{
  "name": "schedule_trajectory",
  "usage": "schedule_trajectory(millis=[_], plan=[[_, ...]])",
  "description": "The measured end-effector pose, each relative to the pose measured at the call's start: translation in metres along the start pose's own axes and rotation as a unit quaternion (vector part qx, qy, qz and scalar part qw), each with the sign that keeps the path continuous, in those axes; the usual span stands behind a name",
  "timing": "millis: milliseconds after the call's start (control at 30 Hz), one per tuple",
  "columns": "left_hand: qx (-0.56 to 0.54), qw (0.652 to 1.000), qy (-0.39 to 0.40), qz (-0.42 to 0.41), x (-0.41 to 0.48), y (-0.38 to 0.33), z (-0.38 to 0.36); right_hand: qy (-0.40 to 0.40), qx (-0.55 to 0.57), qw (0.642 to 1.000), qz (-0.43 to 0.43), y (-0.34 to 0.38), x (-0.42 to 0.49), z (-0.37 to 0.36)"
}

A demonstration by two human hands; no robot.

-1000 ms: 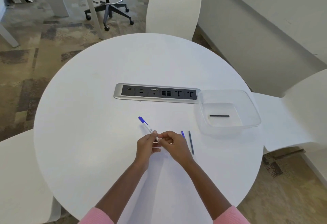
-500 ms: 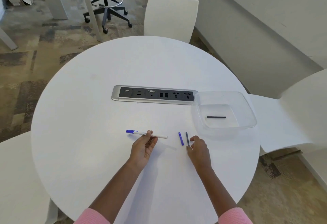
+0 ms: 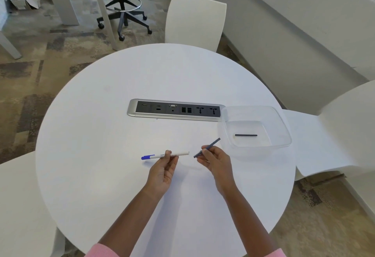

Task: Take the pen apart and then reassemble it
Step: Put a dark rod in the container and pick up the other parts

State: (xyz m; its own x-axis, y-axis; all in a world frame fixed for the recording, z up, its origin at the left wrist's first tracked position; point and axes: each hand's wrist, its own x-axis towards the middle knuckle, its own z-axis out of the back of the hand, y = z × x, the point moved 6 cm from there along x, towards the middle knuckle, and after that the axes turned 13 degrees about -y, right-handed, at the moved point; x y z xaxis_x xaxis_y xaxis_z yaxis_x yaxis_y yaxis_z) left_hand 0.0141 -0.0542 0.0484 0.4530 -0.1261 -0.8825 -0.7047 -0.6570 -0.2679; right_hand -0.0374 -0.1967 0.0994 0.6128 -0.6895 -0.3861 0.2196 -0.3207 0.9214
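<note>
The left hand [image 3: 162, 172] pinches the white pen barrel [image 3: 176, 153] near its middle, level above the round table [image 3: 101, 135] - blue cap [image 3: 146, 157] pointing to 9 o'clock, open end to 3. The right hand [image 3: 218, 163], just beside it at 3 o'clock, grips a thin dark refill [image 3: 213, 143] tilted toward 2 o'clock. A clear tub [image 3: 284, 126] at 2 o'clock holds another dark stick [image 3: 246, 135]; a socket panel [image 3: 176, 110] lies at 12.
</note>
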Motion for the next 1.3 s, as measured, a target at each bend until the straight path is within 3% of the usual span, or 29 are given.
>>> schedule_trajectory(millis=[333,800,1300], plan=[[-0.018,1.0,-0.002,0.008,-0.001,0.005,-0.001,0.025,0.061,0.998,0.009,0.002,-0.009,-0.012],[-0.046,0.998,-0.008,0.043,-0.006,0.012,-0.001,0.032,-0.023,0.99,0.133,0.009,-0.014,-0.014],[-0.029,0.999,-0.004,0.038,-0.009,0.013,-0.003,0.054,-0.084,0.989,0.11,-0.002,-0.008,-0.016]])
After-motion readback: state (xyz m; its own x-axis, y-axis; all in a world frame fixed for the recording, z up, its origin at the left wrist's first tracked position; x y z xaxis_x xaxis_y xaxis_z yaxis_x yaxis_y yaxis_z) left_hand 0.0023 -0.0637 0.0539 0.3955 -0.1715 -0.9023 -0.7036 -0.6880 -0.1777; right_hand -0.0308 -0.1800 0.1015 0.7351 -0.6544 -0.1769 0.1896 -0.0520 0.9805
